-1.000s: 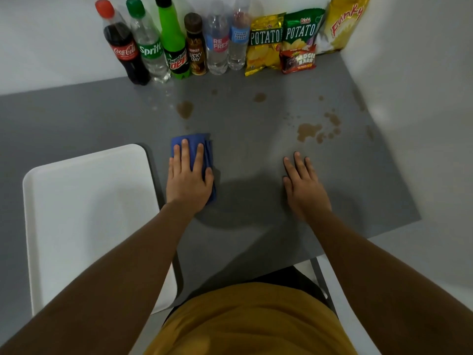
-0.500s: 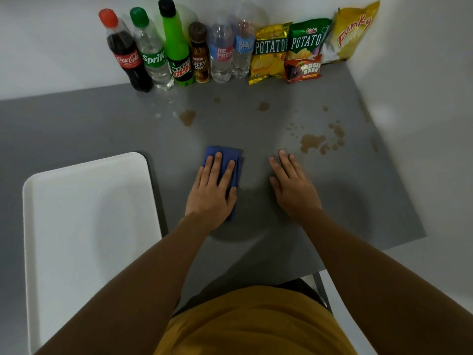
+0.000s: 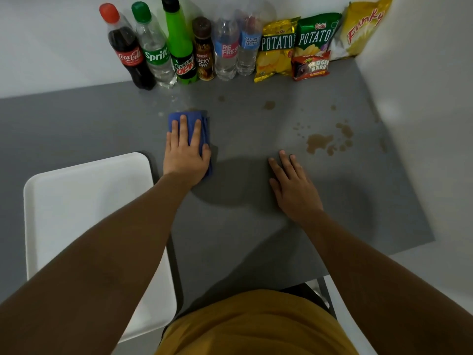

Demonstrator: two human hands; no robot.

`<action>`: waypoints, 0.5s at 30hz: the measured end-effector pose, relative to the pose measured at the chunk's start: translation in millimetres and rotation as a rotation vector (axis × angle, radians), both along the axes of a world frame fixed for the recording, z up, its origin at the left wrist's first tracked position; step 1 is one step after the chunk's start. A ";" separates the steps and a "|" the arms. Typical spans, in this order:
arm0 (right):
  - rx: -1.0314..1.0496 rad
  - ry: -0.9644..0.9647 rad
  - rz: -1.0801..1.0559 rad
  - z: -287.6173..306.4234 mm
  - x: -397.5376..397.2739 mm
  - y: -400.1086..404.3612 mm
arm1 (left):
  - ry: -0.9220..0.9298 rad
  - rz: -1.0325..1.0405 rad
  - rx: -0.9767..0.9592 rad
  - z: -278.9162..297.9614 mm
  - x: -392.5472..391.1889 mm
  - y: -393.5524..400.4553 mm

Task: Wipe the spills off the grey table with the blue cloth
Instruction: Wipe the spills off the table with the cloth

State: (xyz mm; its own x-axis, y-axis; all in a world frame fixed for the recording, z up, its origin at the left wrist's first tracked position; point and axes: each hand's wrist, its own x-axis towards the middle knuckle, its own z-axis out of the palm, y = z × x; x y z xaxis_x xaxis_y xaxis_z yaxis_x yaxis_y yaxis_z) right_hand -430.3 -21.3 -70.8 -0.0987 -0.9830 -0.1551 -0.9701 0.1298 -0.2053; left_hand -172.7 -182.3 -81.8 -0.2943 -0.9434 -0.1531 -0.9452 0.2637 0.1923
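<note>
My left hand (image 3: 185,155) presses flat, fingers straight, on the folded blue cloth (image 3: 188,119) on the grey table (image 3: 243,226). The cloth's far edge lies over a brown spill below the bottles. My right hand (image 3: 294,188) rests flat on the bare table to the right, fingers straight, holding nothing. A large brown spill (image 3: 318,142) with several small drops lies just beyond my right fingertips. Smaller brown spots (image 3: 269,105) sit farther back in the middle.
A row of drink bottles (image 3: 179,47) and snack bags (image 3: 297,44) stands along the back wall. A white tray (image 3: 84,213) lies at the left front. A white wall (image 3: 422,98) borders the table on the right.
My left hand slid the cloth right toward my right hand, then back left and farther away, onto the spill below the bottles. My right hand stayed flat, shifting slightly.
</note>
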 end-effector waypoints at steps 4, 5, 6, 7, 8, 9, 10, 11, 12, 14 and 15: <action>-0.004 0.000 -0.005 0.2 0.9 -0.9 | 0.011 -0.147 -0.001 0.8 -18.7 9.4; -0.004 -0.007 -0.007 0.3 0.7 -1.1 | 0.014 -0.177 -0.011 -0.1 -20.7 17.2; -0.005 -0.015 -0.010 0.4 0.4 -1.2 | 0.017 -0.190 -0.021 -1.3 -20.5 25.6; -0.006 -0.021 -0.015 0.2 0.2 -1.2 | 0.022 -0.185 -0.028 -2.7 -17.9 33.5; -0.007 -0.022 -0.018 -0.3 -0.2 -1.3 | 0.030 -0.167 -0.029 -4.4 -13.5 39.9; -0.007 -0.021 -0.019 -0.7 -0.6 -1.3 | 0.039 -0.143 -0.027 -6.0 -7.7 44.5; -0.008 -0.021 -0.019 -1.2 -0.8 -1.1 | 0.046 -0.116 -0.025 -7.2 -1.3 47.6; -0.008 -0.022 -0.019 -2.0 -0.9 -0.8 | 0.050 -0.089 -0.026 -7.7 4.7 48.6; -0.008 -0.023 -0.022 -2.7 -0.8 -0.4 | 0.055 -0.064 -0.028 -7.3 9.4 47.2; -0.009 -0.021 -0.028 -4.5 -0.8 0.9 | 0.066 -0.027 -0.034 -5.9 14.3 38.5; -0.010 -0.016 -0.028 -5.4 -0.9 1.1 | 0.068 -0.009 -0.041 -4.7 15.0 30.9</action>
